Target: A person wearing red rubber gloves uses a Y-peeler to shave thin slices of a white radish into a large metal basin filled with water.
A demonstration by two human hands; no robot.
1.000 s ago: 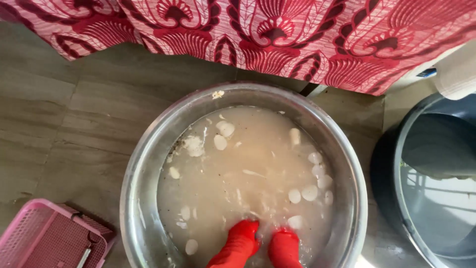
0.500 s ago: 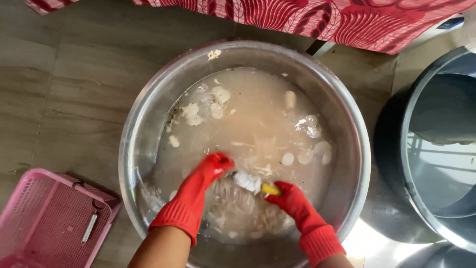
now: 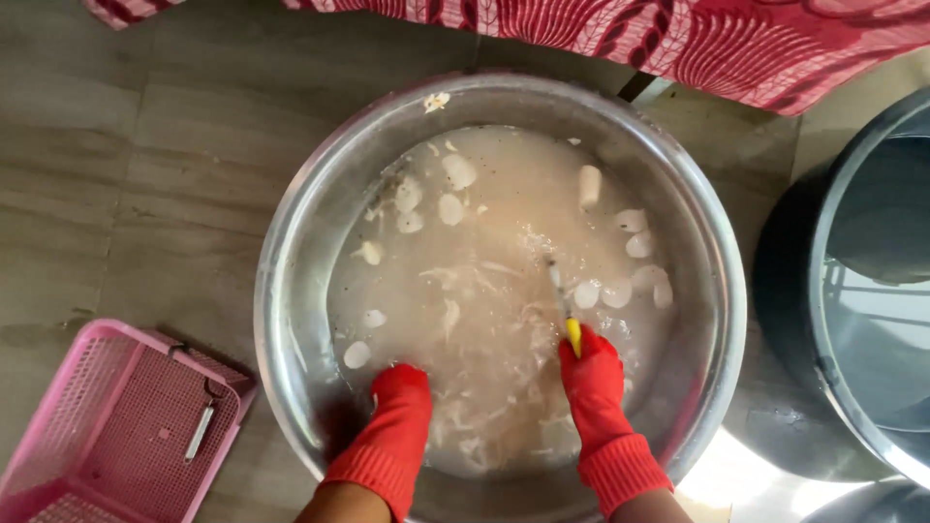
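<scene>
Right hand, in a red rubber glove, is closed around the yellow handle of a knife at about five o'clock in the steel basin. The blade points toward twelve o'clock and lies half sunk in the cloudy water, so its tip is hard to make out. Left hand, gloved the same red, is plunged into the water at about seven o'clock; its fingers are under the surface and I cannot tell whether they are spread or closed on anything. Pale peel shreds float between the two hands and drift toward the middle of the basin. White round slices bob at about eleven o'clock, with more of them grouped near the blade at about three o'clock and one alone at about eight o'clock. A small scrap sticks to the basin's inner wall at twelve o'clock.

The basin stands on a tiled floor. At eight o'clock from it lies a pink plastic basket with a small metal peeler inside. At three o'clock stands a dark grey bucket, just beside the basin. A red and white patterned cloth hangs across the top at one o'clock.
</scene>
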